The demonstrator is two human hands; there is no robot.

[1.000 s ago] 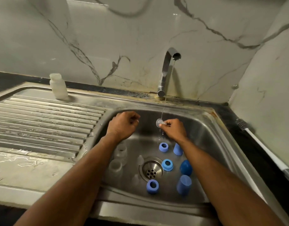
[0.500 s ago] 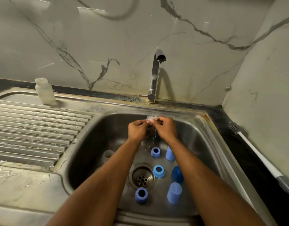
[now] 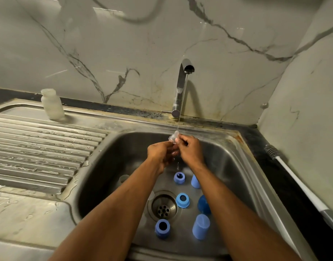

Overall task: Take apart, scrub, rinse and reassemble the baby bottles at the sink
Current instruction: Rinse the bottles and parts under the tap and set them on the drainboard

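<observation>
Both hands meet over the steel sink basin (image 3: pixel 231 166) under a thin stream from the tap (image 3: pixel 181 87). My right hand (image 3: pixel 191 150) pinches a clear silicone teat (image 3: pixel 173 137) held up into the water, and my left hand (image 3: pixel 161 153) grips its lower part with curled fingers. On the basin floor lie blue bottle rings (image 3: pixel 179 178) (image 3: pixel 183 200) (image 3: pixel 162 228) and blue caps (image 3: pixel 201 226) (image 3: pixel 195 181) (image 3: pixel 204 204). A clear bottle part (image 3: pixel 124 178) shows dimly left of my left forearm. The drain (image 3: pixel 163 206) sits in the middle.
A white open bottle (image 3: pixel 51 103) stands at the back of the wet ribbed drainboard (image 3: pixel 35 153). A bottle brush with a white handle (image 3: pixel 297 178) lies along the dark counter on the right. Marble walls close in behind and to the right.
My left hand has come across from the left to join the right at the teat, and both have lifted it slightly into the stream. The view has shifted closer.
</observation>
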